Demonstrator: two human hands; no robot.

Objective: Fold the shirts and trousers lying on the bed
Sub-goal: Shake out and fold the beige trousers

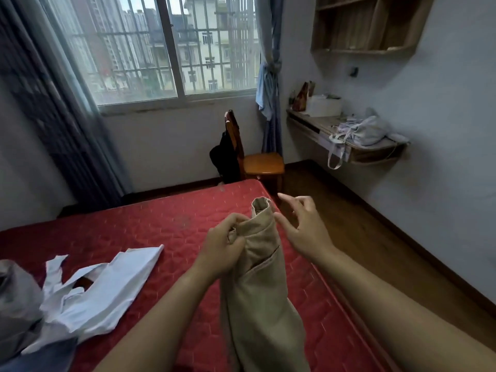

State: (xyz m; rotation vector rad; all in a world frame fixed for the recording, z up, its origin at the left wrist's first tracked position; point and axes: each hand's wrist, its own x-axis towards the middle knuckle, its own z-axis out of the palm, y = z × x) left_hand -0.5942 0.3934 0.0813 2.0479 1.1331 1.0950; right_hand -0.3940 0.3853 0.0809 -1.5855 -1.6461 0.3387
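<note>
Your left hand (pixel 224 238) grips the waistband of the beige trousers (pixel 261 285), holding them up above the red bed (pixel 150 224); your right hand (pixel 303 226) hovers just beside them, fingers loosely spread, holding nothing. A white shirt (pixel 107 285) lies crumpled on the bed to your left.

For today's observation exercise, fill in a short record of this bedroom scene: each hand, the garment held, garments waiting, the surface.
garment held: beige fabric trousers, lifted above the bed, hanging down
left hand: grips the upper end of the trousers
right hand: open, fingers spread beside the trousers' top; contact unclear
garments waiting: crumpled white shirt and grey garment, lying at the left
surface: red quilted mattress
</note>
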